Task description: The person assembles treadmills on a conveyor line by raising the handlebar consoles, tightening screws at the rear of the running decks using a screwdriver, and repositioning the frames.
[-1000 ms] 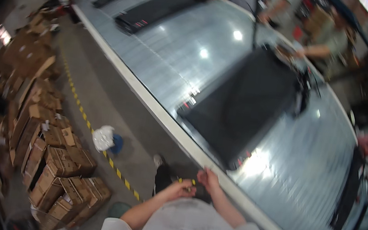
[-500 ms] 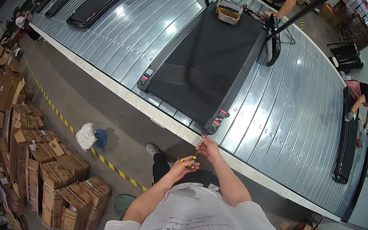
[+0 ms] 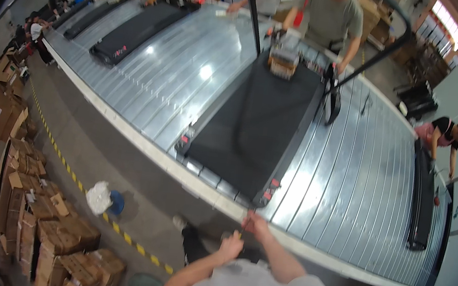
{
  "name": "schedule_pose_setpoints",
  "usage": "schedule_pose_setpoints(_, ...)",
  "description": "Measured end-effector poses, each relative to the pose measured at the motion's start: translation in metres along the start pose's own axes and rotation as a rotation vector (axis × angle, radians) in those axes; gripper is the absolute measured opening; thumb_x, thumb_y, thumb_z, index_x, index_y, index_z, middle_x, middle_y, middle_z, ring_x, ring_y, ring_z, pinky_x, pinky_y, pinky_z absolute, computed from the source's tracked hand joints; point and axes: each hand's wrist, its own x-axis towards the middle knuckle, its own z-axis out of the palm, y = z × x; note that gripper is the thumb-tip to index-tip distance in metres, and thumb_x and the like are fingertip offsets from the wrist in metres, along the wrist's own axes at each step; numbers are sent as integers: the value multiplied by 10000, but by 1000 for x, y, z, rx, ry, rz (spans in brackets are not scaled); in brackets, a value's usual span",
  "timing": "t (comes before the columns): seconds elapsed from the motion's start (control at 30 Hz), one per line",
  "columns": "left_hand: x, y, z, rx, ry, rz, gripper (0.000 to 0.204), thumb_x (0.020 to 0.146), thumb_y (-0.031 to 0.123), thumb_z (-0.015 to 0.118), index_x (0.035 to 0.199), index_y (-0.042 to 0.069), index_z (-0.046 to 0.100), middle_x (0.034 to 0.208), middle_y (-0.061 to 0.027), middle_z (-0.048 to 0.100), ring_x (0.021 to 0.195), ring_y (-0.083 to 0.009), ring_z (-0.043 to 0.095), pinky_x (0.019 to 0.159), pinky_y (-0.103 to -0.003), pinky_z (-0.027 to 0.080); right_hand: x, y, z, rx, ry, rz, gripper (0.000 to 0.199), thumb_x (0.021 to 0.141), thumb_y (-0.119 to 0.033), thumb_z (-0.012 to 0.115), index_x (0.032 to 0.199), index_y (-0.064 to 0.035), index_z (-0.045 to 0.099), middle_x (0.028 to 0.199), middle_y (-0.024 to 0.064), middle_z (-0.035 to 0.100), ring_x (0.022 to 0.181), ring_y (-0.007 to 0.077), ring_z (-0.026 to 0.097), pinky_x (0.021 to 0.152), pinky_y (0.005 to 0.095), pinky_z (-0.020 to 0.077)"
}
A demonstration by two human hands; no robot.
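Note:
My left hand [image 3: 231, 246] is closed around the yellow-and-black handle of a screwdriver [image 3: 239, 236], held at the near edge of the roller table. Just ahead of it, my right hand [image 3: 255, 226] pinches around the thin shaft, though blur hides the exact fingertips. Both hands are at the near right corner of a treadmill [image 3: 241, 139], which lies on the table with its black belt up. Whether the tip touches the treadmill's end cap [image 3: 266, 196] cannot be made out.
A tray of small parts [image 3: 283, 63] sits on the treadmill's far end, beside a raised black handrail [image 3: 392, 46]. A co-worker in grey [image 3: 332, 18] stands across the metal roller table [image 3: 344, 187]. Another person [image 3: 441, 133] works at right. Cardboard boxes [image 3: 67, 231] are stacked at left.
My view has tipped upward, so the table and hands sit lower in the picture. My left fingers now wrap the handle more tightly. The co-worker opposite shows more fully.

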Motion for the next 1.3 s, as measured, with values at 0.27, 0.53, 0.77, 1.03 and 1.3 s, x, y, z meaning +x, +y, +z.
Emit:
schedule_pose_setpoints(0.27, -94, -31, -82, -782, -116, 93, 298, 824, 227, 633, 1095, 102, 652, 937, -107, 632, 871, -219, 597, 785, -310, 466, -82, -135, 19, -1199, -545, 122, 336, 882, -364, 569, 1047, -82, 647, 1013, 55, 647, 780, 184, 640, 688, 337, 531)
schedule_pose_setpoints(0.53, -234, -279, -12, -49, 860, -78, 317, 809, 229, 600, 1040, 13, 630, 938, -212, 643, 838, -363, 613, 727, -410, 477, -135, -604, 169, -378, 486, -1831, 436, 887, -252, 581, 1230, 1, 495, 1119, 129, 572, 995, 205, 552, 878, 324, 433)
schedule_pose_setpoints(0.77, -294, -358, -61, -277, 1176, -287, 314, 813, 221, 603, 1060, 26, 619, 954, -187, 639, 850, -335, 610, 735, -403, 480, -185, -775, 261, -324, 311, -1464, 246, 866, -184, 545, 1062, -35, 556, 744, 52, 578, 642, 162, 562, 554, 303, 452)
schedule_pose_setpoints(1.03, -286, -633, -309, -466, 976, -45, 315, 819, 210, 607, 1086, 43, 605, 975, -154, 634, 865, -298, 608, 746, -393, 483, 6, -683, 518, -510, -1, -855, 385, 807, -196, 603, 1179, -112, 551, 838, 53, 620, 638, 176, 583, 566, 350, 518)
schedule_pose_setpoints(1.3, -165, -699, -419, -751, 893, -20, 320, 825, 199, 611, 1112, 60, 591, 996, -121, 629, 879, -261, 605, 757, -384, 486, 101, -701, 431, -350, 468, -1042, 268, 772, -134, 615, 1025, -45, 626, 793, 63, 633, 693, 195, 623, 561, 318, 488)
